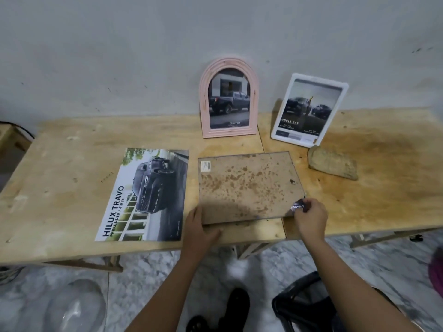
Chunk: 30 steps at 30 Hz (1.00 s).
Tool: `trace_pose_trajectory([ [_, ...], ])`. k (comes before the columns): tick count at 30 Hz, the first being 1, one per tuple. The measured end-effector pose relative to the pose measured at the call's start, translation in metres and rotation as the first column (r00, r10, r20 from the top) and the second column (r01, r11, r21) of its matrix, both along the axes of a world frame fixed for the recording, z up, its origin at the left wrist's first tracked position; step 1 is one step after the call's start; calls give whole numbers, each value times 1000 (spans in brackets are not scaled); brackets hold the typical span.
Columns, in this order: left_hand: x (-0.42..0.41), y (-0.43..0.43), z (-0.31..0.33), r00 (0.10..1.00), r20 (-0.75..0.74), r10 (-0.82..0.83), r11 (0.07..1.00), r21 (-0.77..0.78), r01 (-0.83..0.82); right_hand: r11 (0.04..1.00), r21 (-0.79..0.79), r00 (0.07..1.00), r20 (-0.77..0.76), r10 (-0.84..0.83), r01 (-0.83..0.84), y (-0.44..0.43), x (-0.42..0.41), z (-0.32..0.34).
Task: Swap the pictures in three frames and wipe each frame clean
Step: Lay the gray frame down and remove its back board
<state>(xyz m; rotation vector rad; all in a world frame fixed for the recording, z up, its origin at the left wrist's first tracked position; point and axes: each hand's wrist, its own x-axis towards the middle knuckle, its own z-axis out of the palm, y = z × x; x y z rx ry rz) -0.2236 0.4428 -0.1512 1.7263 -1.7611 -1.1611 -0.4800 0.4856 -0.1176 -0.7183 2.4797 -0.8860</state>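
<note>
Head view, looking down on a bare plywood worktop (72, 152) made of two boards butted together, seam (261, 142) running back to front right of centre; surface stained, darker brown patch toward the right end; grey scuffed wall (119, 56) right behind the back edge; pale marbled floor (155, 271) below the near edge.

Face-down frame (247, 185) lies flat at the near edge, centre, mottled brown backing up, small label at its back-left corner; left hand (199, 226) rests at its near-left corner, fingers fairly straight along the near side, thumb up the left side, gripping nothing; right hand (309, 216) at the near-right corner, fingers curled, pinching the corner of a printed sheet (298, 206) that sticks out from the frame there; rest of that sheet hidden.

Hilux Travo poster (143, 195) flat just left of the frame, apart from it, near corner close to the front edge. Pink arched frame (229, 99) upright at the back edge, centre, truck picture inside; white frame (309, 106) just right of it, leaning back on the wall, tilted, two-truck picture inside. Stone (332, 162) on the worktop, touching the white frame's near-right corner.

Under the near edge: black shoe (236, 305), black chair (299, 307) bottom right; clear blurry object bottom left, cannot tell what.
</note>
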Motion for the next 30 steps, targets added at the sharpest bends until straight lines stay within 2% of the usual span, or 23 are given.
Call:
trace_pose_trajectory([
  [4, -4, -5, -1, 999, 34, 4, 1000, 9, -4, 992, 124, 991, 132, -33, 16, -18, 9, -7],
  [9, -7, -10, -2, 999, 14, 46, 999, 23, -46, 970, 214, 946, 275, -172, 114, -43, 5, 3],
  [13, -7, -13, 0, 993, -33, 117, 992, 55, -116, 956, 284, 877, 437, -201, 77, -51, -6, 9],
  [16, -9, -14, 2, 990, -36, 138, 989, 66, -136, 965, 255, 797, 569, -203, 63, -51, -15, 4],
  [22, -11, -17, 3, 991, -11, 135, 988, 79, -133, 967, 253, 810, 562, -165, 21, -52, -8, 9],
  [27, -13, -16, 4, 985, -28, 168, 984, 72, -166, 969, 248, 744, 652, -147, -26, -53, -13, 22],
  [30, -15, -16, 4, 980, -38, 197, 977, 93, -193, 978, 208, 709, 686, -162, 23, -47, -12, 20],
])
